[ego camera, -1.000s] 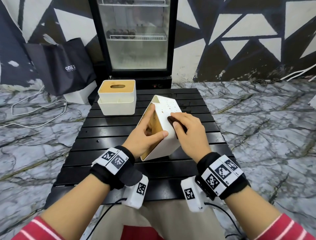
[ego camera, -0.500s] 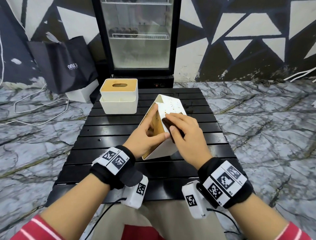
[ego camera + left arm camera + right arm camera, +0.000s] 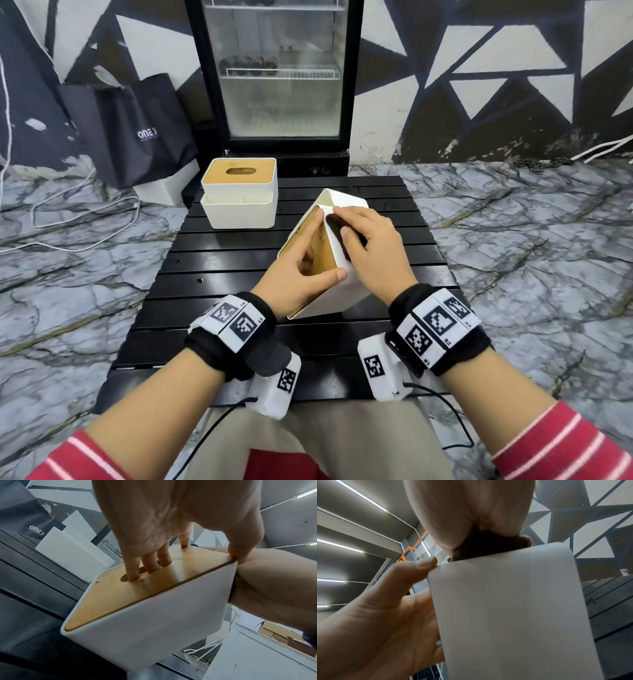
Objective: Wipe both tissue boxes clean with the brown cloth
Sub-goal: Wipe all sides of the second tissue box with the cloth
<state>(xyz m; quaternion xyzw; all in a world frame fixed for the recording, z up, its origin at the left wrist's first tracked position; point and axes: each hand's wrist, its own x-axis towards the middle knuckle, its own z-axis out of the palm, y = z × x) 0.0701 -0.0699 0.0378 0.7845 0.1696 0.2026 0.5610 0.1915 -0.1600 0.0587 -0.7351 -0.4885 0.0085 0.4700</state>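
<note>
Your left hand point(image 3: 294, 277) grips the tilted white tissue box with the bamboo lid point(image 3: 154, 618), three fingers hooked into the lid's slot and the thumb on its edge. Your right hand point(image 3: 370, 246) clutches the bunched brown cloth point(image 3: 489, 546) against the box's upturned white side. By my reading you are partway through this first box: one side is under the cloth, the rest I cannot judge. The second white tissue box with a bamboo lid point(image 3: 239, 195) stands upright behind the tilted one on the black slatted counter point(image 3: 219, 267), apparently unwiped. The tilted box rests on a lower edge near you, lid facing left, long axis running away from you.
</note>
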